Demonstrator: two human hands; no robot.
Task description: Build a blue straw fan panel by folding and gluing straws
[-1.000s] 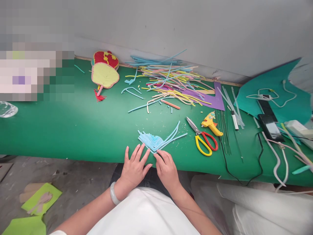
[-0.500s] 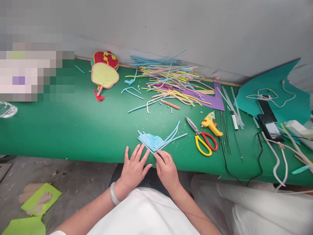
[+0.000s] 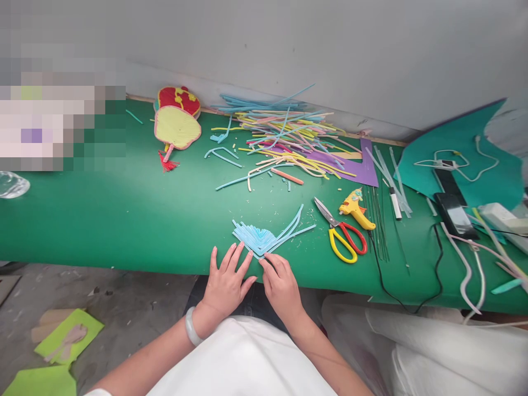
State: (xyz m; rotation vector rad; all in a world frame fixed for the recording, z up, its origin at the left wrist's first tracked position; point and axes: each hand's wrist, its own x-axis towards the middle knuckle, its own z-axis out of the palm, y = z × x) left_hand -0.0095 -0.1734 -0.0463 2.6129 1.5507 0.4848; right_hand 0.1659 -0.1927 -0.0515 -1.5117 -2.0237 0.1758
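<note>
A fan-shaped piece of light blue pipe cleaners (image 3: 258, 239), bent into nested V shapes, lies flat near the table's front edge. Long loose ends stick out to its right. My left hand (image 3: 226, 280) is open, its spread fingertips resting on the piece's lower left side. At the bottom point of the V, my right hand (image 3: 282, 283) has its fingers drawn together and curled, the fingertips pinching the lower edge of the outer blue strip. Scissors (image 3: 340, 231) with one yellow and one red handle lie right of the piece, blades apart.
Behind lies a heap of coloured pipe cleaners (image 3: 284, 129) on purple sheet (image 3: 367, 170). A yellow glue gun (image 3: 357, 209), its black cord (image 3: 385, 289), thin green wires and a marker (image 3: 395, 203) lie right. A fan-shaped craft (image 3: 177, 127) is back left. A phone (image 3: 456, 214) sits far right.
</note>
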